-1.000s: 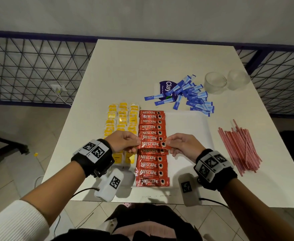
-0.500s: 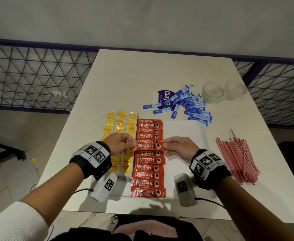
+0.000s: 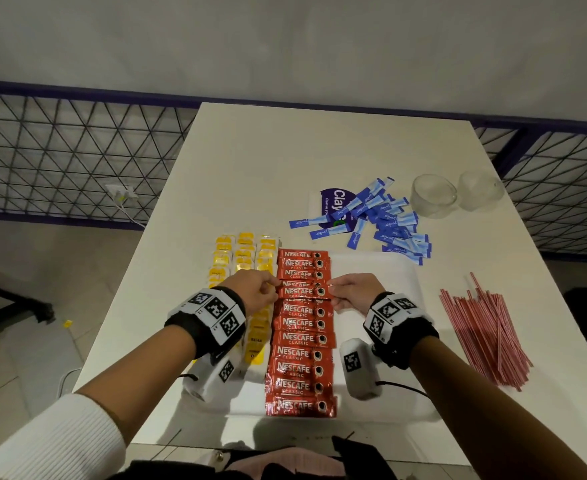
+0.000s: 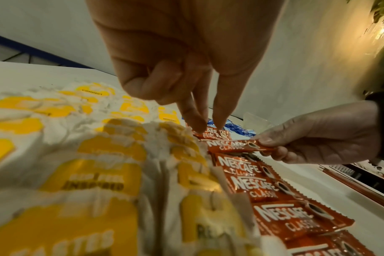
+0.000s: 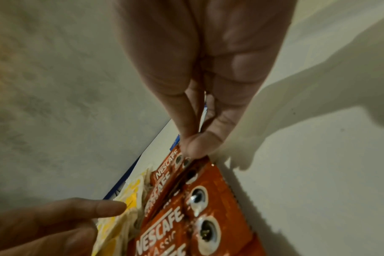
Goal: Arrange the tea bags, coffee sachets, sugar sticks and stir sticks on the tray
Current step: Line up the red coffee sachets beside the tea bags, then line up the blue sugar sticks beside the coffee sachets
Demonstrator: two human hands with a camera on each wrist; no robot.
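Head view: I'm mid-way down the red column of sachets [image 3: 300, 327] on the tray [image 3: 378, 268], squaring one sachet [image 3: 302, 292] into line. To do it well I'd keep it level, match its left edge to the ones above and below, overlap evenly, then let go with both hands together so it doesn't skew.

My right hand [image 3: 349, 292] pinches the sachet's right end between thumb and forefinger, other fingers curled under; the left wrist view shows that end lifted slightly. My left hand [image 3: 255, 289] is at the sachet's left end, two fingertips [image 4: 197, 126] pointing down onto the sachets there, rest curled; pressing or pinching, I can't tell.

Tea bags [image 3: 243, 251] sit in rows left of the column. Sugar sticks [image 3: 385, 220] lie heaped on the desk [image 3: 285, 150] beyond the tray, stir sticks [image 3: 482, 327] off to the right, neither arranged yet.
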